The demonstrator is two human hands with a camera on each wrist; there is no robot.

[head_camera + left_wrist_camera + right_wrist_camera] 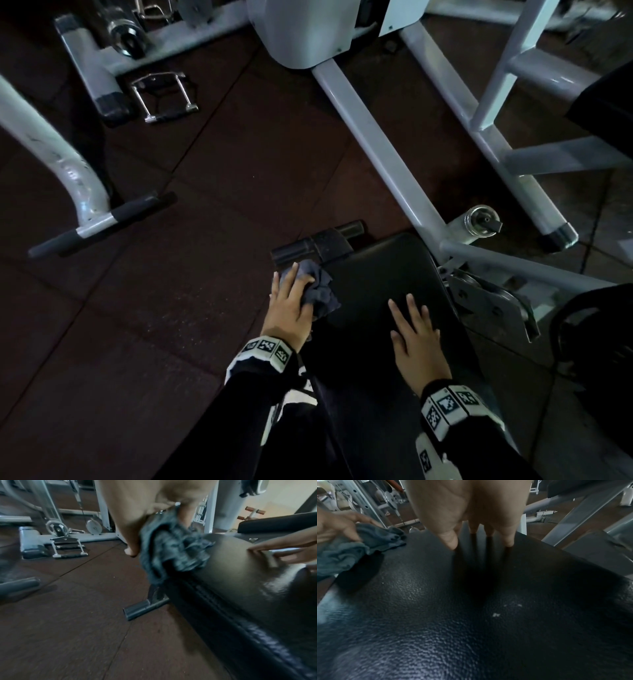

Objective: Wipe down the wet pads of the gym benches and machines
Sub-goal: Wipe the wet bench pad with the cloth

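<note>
At the far left a curved grey machine arm (51, 164) runs out of the head view, its upper end cut off. Beyond it a chrome cable handle (164, 97) lies on the dark brown rubber floor tiles (137, 342), beside a grey frame foot. The left hand (291, 308) grips a crumpled grey cloth (320, 291), fingers curled over it, and holds it against the left edge of the black bench pad (376, 291), near the pad's far end; the cloth's underside is hidden, and the left wrist view is blurred. The right hand (416, 342) lies flat on the pad with fingers straight, grasping nothing. The pad's grained surface shows glossy patches and a few pale specks in the right wrist view. To the right, grey machine rails (387, 161) cross the floor in dim light.
</note>
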